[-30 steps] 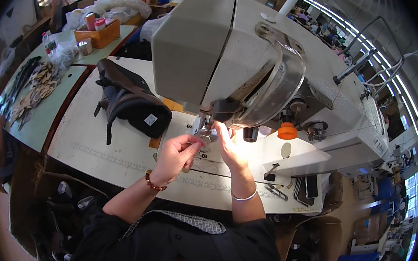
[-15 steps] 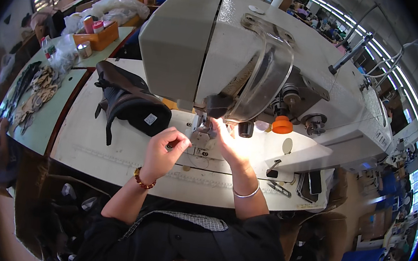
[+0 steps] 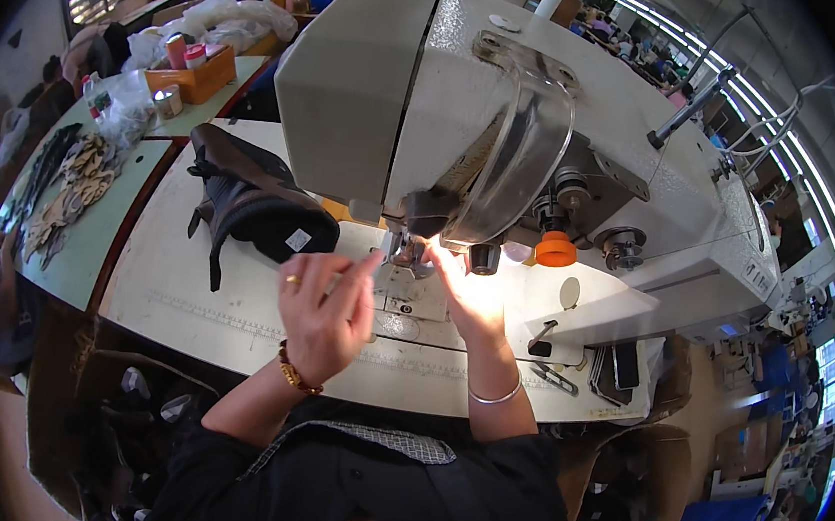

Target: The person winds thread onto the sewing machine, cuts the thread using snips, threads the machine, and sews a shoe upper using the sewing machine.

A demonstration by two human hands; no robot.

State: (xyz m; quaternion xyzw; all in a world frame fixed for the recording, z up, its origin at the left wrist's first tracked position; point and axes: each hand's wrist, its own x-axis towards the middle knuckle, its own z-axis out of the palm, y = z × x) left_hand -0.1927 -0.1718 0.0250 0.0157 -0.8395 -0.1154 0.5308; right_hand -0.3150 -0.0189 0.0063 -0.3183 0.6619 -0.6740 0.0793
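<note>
Reaching under the sewing machine point(image 3: 352, 104), the right hand point(image 3: 477, 304) — can't tell its grip; left hand point(image 3: 325, 314) at its eight o'clock — grip loosely open, seemingly empty.

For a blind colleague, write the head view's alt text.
A person's right hand is at the needle area of an industrial sewing machine, the blurred left hand nearby. A dark boot lies farther left on the white tabletop.

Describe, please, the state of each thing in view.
Large grey metal sewing machine: light shining beneath its head
Bare left hand: raised, blurred, grip unclear
Bare right hand: below machine's head, grip unclear
Dark brown leather boot: resting on white table, strap loose
Orange rectangular box: open, holding spools
Long white ceiling tubes: lit
</note>
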